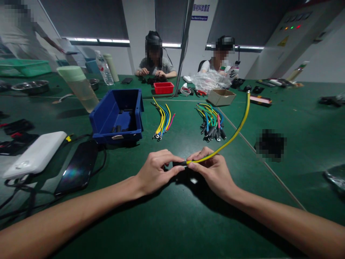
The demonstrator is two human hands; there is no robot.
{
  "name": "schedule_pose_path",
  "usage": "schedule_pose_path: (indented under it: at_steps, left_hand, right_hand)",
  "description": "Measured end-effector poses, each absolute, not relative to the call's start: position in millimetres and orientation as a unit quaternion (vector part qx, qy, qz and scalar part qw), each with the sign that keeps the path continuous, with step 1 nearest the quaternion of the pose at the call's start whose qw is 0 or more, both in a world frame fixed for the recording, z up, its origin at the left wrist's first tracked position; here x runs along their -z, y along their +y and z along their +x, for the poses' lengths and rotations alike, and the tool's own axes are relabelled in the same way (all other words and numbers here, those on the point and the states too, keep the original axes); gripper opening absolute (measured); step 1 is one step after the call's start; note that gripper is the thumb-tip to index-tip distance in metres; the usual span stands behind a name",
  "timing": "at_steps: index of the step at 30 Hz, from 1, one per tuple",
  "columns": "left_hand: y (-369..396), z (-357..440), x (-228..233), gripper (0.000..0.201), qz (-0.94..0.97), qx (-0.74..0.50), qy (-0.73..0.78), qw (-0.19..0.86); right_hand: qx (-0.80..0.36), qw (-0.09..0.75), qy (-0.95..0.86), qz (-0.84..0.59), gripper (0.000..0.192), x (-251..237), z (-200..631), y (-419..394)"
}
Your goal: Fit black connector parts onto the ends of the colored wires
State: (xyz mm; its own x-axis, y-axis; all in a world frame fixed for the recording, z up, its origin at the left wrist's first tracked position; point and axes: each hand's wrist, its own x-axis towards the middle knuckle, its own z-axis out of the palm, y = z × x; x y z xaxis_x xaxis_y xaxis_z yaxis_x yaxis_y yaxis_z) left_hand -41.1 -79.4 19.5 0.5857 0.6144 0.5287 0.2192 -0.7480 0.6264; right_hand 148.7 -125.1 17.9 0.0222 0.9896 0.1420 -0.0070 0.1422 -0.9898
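A yellow-green cable curves up and to the right, with a metal lug at its far end. My right hand pinches it near its lower end. Around that end is a black sleeve, pinched between the thumb and forefinger of my left hand. Beyond my hands lie two bundles of short cables with ring lugs: a smaller one on the left, and a larger one on the right whose ends carry black sleeves. A blue bin at the left holds a few black pieces.
On the left are a white power bank, a black phone with cords, and a green-lidded bottle. Farther back stand a red tray and a cardboard box. Two people sit across the green table; another stands far left.
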Motion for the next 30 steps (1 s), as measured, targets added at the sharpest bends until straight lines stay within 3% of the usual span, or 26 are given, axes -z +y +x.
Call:
schedule_pose_path:
  at_steps: [14, 30]
  left_hand:
    - [-81.7, -40.3, -24.3, 0.009, 0.813, -0.377, 0.328, 0.300]
    - [-79.6, -41.4, -20.1, 0.010, 0.818, -0.387, 0.303, 0.299]
  right_hand:
    - [-0.521, 0.513, -0.494, -0.471, 0.027, -20.2, 148.9, -123.9]
    - [-0.487, 0.517, -0.504, -0.491, 0.029, -19.3, 149.0, -123.0]
